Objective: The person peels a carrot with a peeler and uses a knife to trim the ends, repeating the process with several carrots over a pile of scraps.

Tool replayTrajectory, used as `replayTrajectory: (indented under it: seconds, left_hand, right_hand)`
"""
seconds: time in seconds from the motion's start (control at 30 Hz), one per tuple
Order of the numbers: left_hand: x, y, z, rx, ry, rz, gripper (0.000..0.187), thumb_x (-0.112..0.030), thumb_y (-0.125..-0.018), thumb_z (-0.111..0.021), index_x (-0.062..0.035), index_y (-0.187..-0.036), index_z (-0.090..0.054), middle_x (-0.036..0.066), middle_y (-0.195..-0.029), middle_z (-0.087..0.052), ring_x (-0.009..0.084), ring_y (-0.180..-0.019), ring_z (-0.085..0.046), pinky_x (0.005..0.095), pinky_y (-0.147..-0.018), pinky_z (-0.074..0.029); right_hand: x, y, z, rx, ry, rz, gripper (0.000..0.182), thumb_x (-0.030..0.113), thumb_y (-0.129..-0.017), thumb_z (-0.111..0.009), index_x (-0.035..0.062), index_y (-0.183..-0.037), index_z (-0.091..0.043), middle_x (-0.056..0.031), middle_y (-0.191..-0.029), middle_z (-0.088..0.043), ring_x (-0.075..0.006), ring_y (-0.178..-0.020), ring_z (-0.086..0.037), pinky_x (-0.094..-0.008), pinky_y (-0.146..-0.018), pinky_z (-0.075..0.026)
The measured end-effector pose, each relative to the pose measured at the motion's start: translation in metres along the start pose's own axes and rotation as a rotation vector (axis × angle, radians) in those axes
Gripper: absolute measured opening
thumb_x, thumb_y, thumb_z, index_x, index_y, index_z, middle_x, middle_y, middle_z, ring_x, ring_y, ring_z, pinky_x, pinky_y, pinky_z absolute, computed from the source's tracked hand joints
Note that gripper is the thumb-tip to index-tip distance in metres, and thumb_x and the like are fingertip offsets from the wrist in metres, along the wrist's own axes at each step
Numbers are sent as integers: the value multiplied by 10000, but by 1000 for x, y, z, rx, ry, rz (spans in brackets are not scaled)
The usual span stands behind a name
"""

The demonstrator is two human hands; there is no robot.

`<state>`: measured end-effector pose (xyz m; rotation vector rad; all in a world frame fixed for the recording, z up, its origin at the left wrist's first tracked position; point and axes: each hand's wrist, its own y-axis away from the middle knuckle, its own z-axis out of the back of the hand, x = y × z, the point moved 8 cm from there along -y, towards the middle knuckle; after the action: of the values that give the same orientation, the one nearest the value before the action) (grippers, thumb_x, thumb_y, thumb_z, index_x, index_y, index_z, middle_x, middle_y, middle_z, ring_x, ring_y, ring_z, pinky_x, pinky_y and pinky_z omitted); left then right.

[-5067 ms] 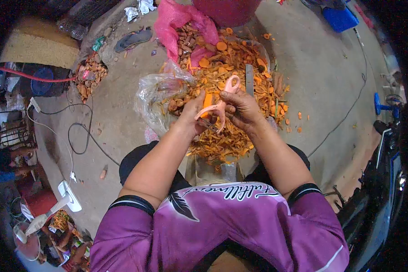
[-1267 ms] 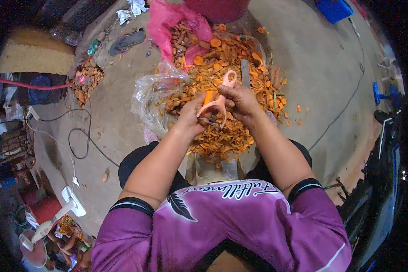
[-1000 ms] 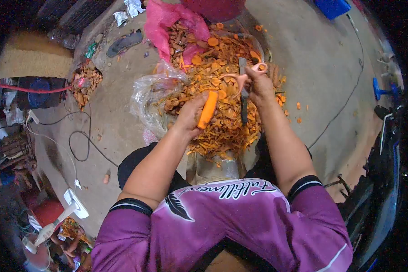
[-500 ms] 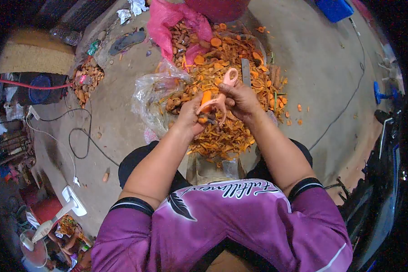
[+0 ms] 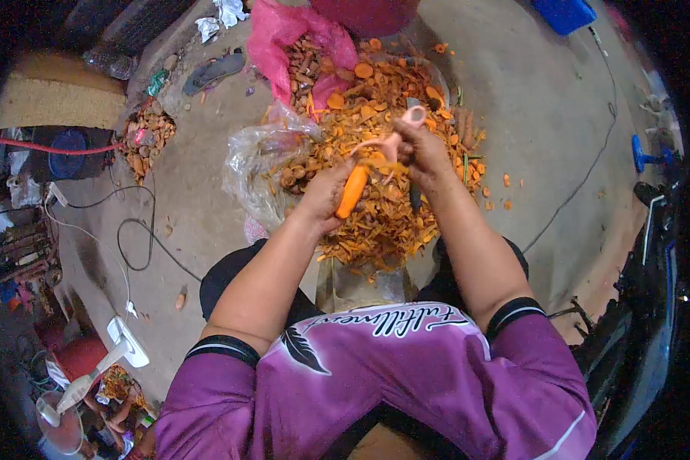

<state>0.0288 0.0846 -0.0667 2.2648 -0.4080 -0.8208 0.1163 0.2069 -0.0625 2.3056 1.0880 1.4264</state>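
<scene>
My left hand [image 5: 328, 192] is closed around a peeled, bright orange root [image 5: 352, 192], its smooth end pointing down toward me. In my right hand [image 5: 425, 153] is a pink Y-shaped peeler [image 5: 392, 146], gripped by its handle. The peeler's head is at the root's upper end, where a strip of peel seems to hang; whether the blade touches is hard to see. Below both hands spreads a heap of orange peelings and slices [image 5: 376, 238]. A knife lies on the heap, its dark handle [image 5: 415, 196] partly behind my right hand.
A pink mesh sack [image 5: 272, 34] holding brown roots and a clear plastic bag [image 5: 245, 165] adjoin the heap. A red tub [image 5: 368, 15] stands behind it. Cables [image 5: 147, 230] cross the floor at left. More roots [image 5: 146, 138] and a sandal [image 5: 213, 73] lie farther off.
The root has swung from between the fingers to point down toward me. My right hand and the peeler have shifted slightly right, and the knife's handle has come into view.
</scene>
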Motion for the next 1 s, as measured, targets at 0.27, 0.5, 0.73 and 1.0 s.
replayTrajectory:
  seconds: [0.27, 0.5, 0.73, 1.0]
  left_hand:
    - [-5, -8, -1, 97, 79, -40, 288, -317, -835, -412, -62, -936, -501, 34, -729, -532, 108, -603, -517, 235, -511, -442]
    - [2, 0, -5, -10, 218, 82, 342, -355, -843, -351, -68, -971, -486, 71, -765, -539, 170, -619, -537, 288, -522, -475]
    - [5, -2, 0, 93, 90, 91, 324, -341, -840, -380, -61, -961, -488, 55, -738, -538, 153, -549, -521, 259, -459, -458]
    - [3, -13, 15, 7, 157, -2, 340, -363, -826, -403, -60, -960, -483, 46, -708, -514, 166, -582, -525, 311, -504, -476]
  right_hand:
    - [11, 20, -20, 69, -70, -32, 118, 137, -770, -542, 98, -742, -434, 22, -532, -431, -53, -408, -394, -178, -369, -312]
    - [-23, 27, -41, 291, 138, -131, 118, 144, -741, -581, 85, -756, -480, 16, -574, -482, -50, -411, -395, -181, -370, -304]
    - [8, -7, 27, -136, 39, 50, 113, 109, -736, -576, 84, -769, -471, -3, -610, -499, -100, -462, -474, -202, -405, -369]
    - [-12, 22, -35, 233, -64, -84, 120, 143, -745, -572, 92, -741, -463, 3, -583, -483, -70, -428, -413, -188, -378, -312]
